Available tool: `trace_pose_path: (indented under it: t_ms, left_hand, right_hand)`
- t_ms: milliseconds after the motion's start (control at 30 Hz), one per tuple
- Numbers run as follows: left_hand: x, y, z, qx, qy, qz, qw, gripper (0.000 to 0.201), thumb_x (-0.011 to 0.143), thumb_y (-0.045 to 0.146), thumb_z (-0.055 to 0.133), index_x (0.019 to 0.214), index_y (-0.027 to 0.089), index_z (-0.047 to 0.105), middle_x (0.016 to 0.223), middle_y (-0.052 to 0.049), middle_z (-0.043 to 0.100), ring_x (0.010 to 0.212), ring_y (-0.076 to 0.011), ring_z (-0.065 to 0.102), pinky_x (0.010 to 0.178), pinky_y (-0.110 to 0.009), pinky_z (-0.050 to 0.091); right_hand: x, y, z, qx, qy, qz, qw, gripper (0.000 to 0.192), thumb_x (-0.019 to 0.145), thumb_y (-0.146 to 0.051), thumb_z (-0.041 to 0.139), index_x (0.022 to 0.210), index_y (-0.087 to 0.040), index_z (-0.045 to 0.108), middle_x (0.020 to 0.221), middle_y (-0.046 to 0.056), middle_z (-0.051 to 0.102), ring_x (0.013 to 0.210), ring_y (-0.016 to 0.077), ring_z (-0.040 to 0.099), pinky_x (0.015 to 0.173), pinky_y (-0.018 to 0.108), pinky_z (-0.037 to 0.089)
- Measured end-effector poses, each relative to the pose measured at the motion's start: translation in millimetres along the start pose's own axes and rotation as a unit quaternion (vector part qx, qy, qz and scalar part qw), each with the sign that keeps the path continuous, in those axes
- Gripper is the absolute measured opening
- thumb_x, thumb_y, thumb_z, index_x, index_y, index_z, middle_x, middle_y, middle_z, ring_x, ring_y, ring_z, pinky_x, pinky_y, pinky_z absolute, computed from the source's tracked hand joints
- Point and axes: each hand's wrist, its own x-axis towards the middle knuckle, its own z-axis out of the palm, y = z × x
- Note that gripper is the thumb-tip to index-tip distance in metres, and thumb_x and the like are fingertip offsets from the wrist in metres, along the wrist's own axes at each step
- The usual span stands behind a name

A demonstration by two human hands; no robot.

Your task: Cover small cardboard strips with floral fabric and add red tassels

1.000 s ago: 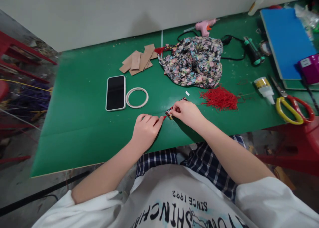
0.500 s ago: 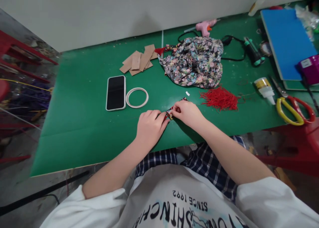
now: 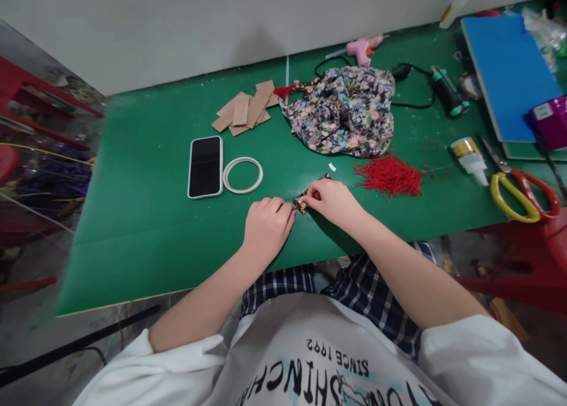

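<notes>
A small floral fabric-covered piece (image 3: 302, 200) lies on the green table (image 3: 146, 234), near its front edge. My right hand (image 3: 333, 201) presses down on it and covers most of it. My left hand (image 3: 267, 227) rests beside it with the fingertips pinching its left end, where a bit of red shows. Both hands lie flat on the table surface.
A phone (image 3: 205, 166) and a white ring (image 3: 243, 174) lie to the left. Behind are cardboard pieces (image 3: 246, 110), crumpled floral fabric (image 3: 345, 110), red threads (image 3: 390, 175), a pink glue gun (image 3: 364, 47). At the right: a glue bottle (image 3: 470, 155), scissors (image 3: 518, 192), a blue board (image 3: 509, 69).
My left hand has slid to the right until its fingertips meet the small fabric piece. My right hand has stayed on the piece.
</notes>
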Motion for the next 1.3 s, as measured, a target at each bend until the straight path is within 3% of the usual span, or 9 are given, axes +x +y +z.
trace_pose_path:
  t_ms: [733, 1133, 1300]
  left_hand:
    - [0.2, 1.2, 3.3, 0.006, 0.002, 0.007, 1.000, 0.022, 0.089, 0.026, 0.041, 0.081, 0.016, 0.059, 0.078, -0.005, 0.058, 0.073, -0.0189, 0.049, 0.064, -0.032, 0.033]
    - [2.2, 2.0, 1.7, 0.009, 0.005, -0.005, 1.000, 0.021, 0.088, 0.028, 0.041, 0.079, 0.017, 0.058, 0.079, -0.005, 0.058, 0.074, -0.0198, 0.050, 0.063, -0.033, 0.032]
    - [1.8, 2.2, 1.6, 0.015, 0.002, -0.008, 1.000, 0.021, 0.089, 0.029, 0.041, 0.080, 0.018, 0.057, 0.080, -0.004, 0.058, 0.074, -0.0196, 0.050, 0.063, -0.032, 0.032]
  right_hand:
    - [-0.6, -0.5, -0.9, 0.015, -0.006, 0.010, 1.000, 0.018, 0.077, -0.028, 0.057, 0.062, -0.018, 0.052, 0.062, -0.001, 0.056, 0.057, 0.0100, 0.046, 0.057, 0.024, 0.032]
    - [0.4, 4.0, -3.0, 0.078, 0.007, 0.013, 0.997, 0.004, 0.076, -0.019, 0.056, 0.072, -0.020, 0.056, 0.060, -0.004, 0.056, 0.057, 0.0094, 0.048, 0.056, 0.022, 0.034]
    - [-1.0, 7.7, -8.1, 0.114, -0.005, -0.004, 0.993, 0.015, 0.079, -0.014, 0.047, 0.083, -0.020, 0.060, 0.065, -0.003, 0.057, 0.062, 0.0102, 0.051, 0.063, 0.023, 0.040]
